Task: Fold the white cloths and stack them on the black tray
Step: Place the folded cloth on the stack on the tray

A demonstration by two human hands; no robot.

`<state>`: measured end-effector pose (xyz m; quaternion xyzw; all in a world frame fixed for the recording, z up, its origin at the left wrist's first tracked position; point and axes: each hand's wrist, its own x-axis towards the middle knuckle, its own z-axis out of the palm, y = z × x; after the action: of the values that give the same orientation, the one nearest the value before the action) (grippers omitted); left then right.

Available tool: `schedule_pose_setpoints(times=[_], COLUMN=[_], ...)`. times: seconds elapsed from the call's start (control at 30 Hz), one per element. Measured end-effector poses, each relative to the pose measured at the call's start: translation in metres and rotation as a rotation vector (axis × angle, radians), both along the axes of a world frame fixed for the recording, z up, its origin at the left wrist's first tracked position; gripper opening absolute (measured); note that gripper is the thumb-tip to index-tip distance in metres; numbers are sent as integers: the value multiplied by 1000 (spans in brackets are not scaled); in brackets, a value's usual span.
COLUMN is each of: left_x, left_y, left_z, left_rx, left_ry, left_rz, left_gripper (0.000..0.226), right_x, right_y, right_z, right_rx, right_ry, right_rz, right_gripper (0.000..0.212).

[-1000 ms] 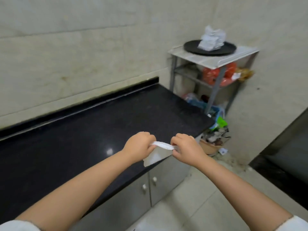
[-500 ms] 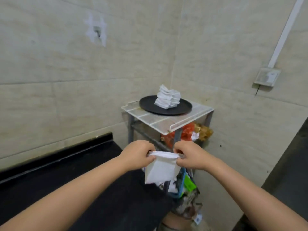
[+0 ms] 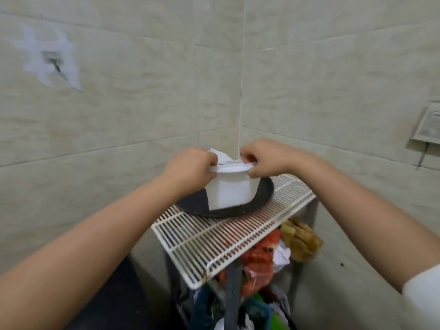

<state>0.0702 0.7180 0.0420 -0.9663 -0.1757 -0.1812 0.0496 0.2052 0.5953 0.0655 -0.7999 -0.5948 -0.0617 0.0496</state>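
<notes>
Above the round black tray (image 3: 258,201), your left hand (image 3: 190,169) and right hand (image 3: 266,159) each pinch a top corner of the folded white cloth (image 3: 229,190), which hangs between them over the tray's near side. A stack of folded white cloths (image 3: 220,155) shows just behind, mostly hidden. Tray sits on a white wire-grid shelf (image 3: 214,244). Advice: carry the cloth over the stack, lower it flat with edges aligned, release both corners together so the fold holds.
</notes>
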Motion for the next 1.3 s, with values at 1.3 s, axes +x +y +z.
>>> schedule_pose_setpoints(times=[1.3], left_x=[219], left_y=[81], left_z=[-79], left_rx=[-1311], left_ry=[-725], left_rz=[724], left_gripper=[64], right_x=[252], right_y=[189], right_z=[-150], right_rx=[101], right_ry=[1862], right_rz=[-92], right_gripper=[36])
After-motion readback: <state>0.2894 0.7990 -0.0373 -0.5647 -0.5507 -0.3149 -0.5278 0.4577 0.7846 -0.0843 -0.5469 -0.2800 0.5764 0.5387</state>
